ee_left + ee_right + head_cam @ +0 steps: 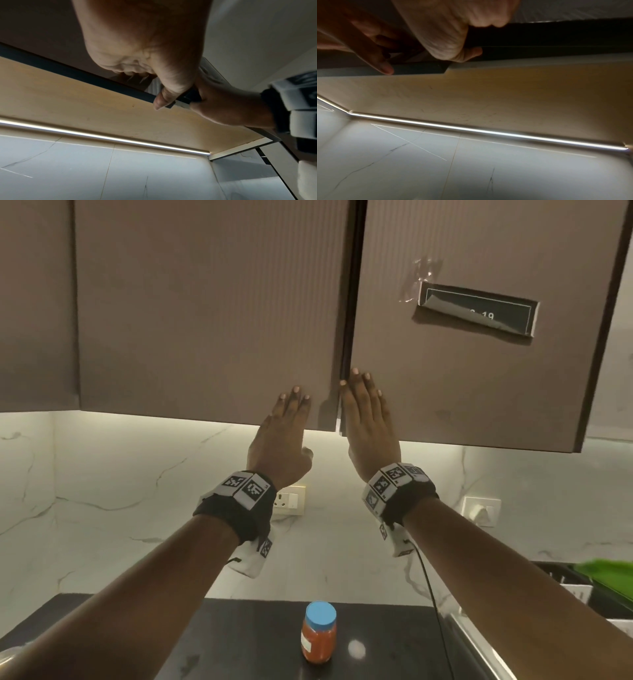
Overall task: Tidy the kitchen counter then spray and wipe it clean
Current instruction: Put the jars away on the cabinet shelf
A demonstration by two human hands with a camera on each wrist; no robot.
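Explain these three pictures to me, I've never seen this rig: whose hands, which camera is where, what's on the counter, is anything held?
No machine: a person wears a head camera and one on each marked wristband. The head view shows the left hand and right hand flat on two cabinet doors, beside the seam between them. The wrist views look up from under the cabinet at the palms, thumbs at the doors' bottom edge. Below, a jar with a blue lid stands on the dark counter. Neither hand carries anything.

Orange jar (318,633), blue lid, upright on dark counter (239,642)
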